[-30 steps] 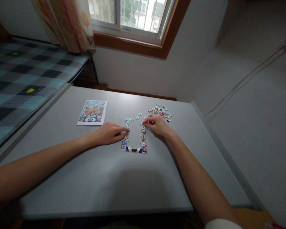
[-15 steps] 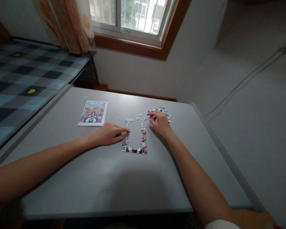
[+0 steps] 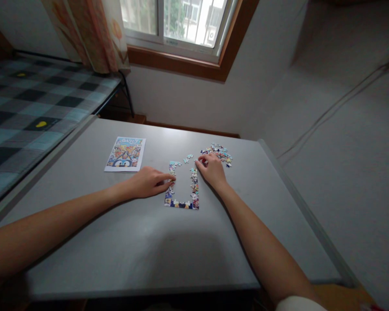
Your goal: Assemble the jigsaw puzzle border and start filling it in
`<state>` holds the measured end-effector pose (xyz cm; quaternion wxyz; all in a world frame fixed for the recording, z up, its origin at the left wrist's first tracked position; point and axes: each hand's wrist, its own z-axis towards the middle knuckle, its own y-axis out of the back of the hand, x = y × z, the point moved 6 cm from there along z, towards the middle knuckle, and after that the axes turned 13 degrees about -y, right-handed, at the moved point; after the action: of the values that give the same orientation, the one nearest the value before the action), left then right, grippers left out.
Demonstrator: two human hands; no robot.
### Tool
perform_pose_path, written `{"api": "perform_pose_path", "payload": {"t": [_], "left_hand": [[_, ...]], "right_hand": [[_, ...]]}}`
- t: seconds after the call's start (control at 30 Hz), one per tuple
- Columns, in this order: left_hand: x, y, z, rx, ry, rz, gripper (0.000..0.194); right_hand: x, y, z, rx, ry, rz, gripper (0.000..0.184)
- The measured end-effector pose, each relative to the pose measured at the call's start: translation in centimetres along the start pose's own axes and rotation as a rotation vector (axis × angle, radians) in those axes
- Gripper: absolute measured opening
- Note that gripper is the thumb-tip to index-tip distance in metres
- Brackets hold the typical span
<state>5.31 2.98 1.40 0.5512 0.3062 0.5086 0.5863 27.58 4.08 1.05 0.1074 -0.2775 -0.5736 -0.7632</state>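
A partly built jigsaw frame (image 3: 180,204) lies on the grey table (image 3: 142,242), with its left, bottom and right edges joined. My left hand (image 3: 149,181) rests flat on the table, fingers stretched out and pressing the frame's left edge. My right hand (image 3: 211,169) is just above the frame's right edge, fingers curled in a pinch at a small loose piece (image 3: 197,161); what it grips is too small to name. A heap of loose pieces (image 3: 219,152) lies beyond my right hand. A few joined pieces (image 3: 175,163) sit at the frame's top left.
A printed reference picture (image 3: 125,153) lies on the table to the left. A bed with a checked cover (image 3: 26,116) stands along the table's left side. A window (image 3: 178,21) and curtain (image 3: 90,34) are behind. The table's right edge (image 3: 298,203) borders the floor.
My right hand reached out to the loose heap, then came back to the top of the frame's right edge. My left hand stayed on the left edge.
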Motion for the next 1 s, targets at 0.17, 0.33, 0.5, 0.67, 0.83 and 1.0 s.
{"api": "perform_pose_path", "payload": {"t": [0.17,0.33,0.5,0.67,0.83,1.0], "left_hand": [[0.0,0.1,0.0,-0.012,-0.009,0.009,0.037],[0.1,-0.1,-0.1,0.003,-0.001,0.005,0.037],[0.1,-0.1,0.0,-0.003,-0.008,0.002,0.036],[0.0,0.1,0.0,-0.008,-0.008,0.002,0.037],[0.0,0.1,0.0,-0.004,-0.009,0.01,0.036],[0.0,0.1,-0.1,-0.013,0.004,-0.003,0.037]], "right_hand": [[-0.3,-0.1,0.2,0.011,-0.012,0.037,0.013],[-1.2,-0.7,1.3,0.102,-0.073,0.1,0.008],[-1.5,-0.7,1.9,0.19,-0.132,0.263,0.011],[-0.6,-0.5,1.6,0.26,-0.062,0.521,0.02],[-0.3,-1.1,1.2,0.359,-0.046,0.447,0.02],[0.1,-0.8,1.0,0.341,-0.01,0.38,0.016]]}}
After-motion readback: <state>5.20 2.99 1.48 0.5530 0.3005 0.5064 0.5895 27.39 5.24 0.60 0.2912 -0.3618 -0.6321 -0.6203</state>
